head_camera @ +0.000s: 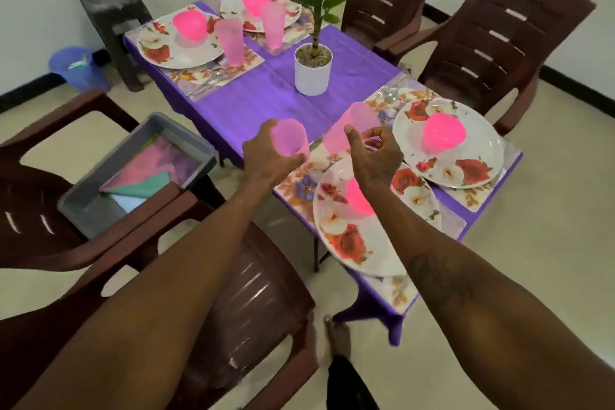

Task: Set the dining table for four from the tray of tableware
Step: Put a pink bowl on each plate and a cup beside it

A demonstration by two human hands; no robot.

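Note:
My left hand (266,160) grips a pink tumbler (289,140) above the table's near-left edge. My right hand (376,156) holds a second pink tumbler (352,125), tilted, with the thumb across its front, over the near floral placemat (299,181). Below my right wrist lies a floral plate (346,243) with a pink bowl (357,200), partly hidden by my arm. A second plate (466,156) with a pink bowl (442,135) sits to its right. Two far settings each have a plate (166,50), bowl (189,23) and tumbler (229,40). The grey tray (199,146) holds folded coloured napkins (156,170).
A potted plant (312,70) stands mid-table on the purple cloth (259,100). Brown plastic chairs (499,27) ring the table; the tray rests on the chair (40,210) to my left. A dark stool (109,10) and blue bin (75,66) stand at the far left.

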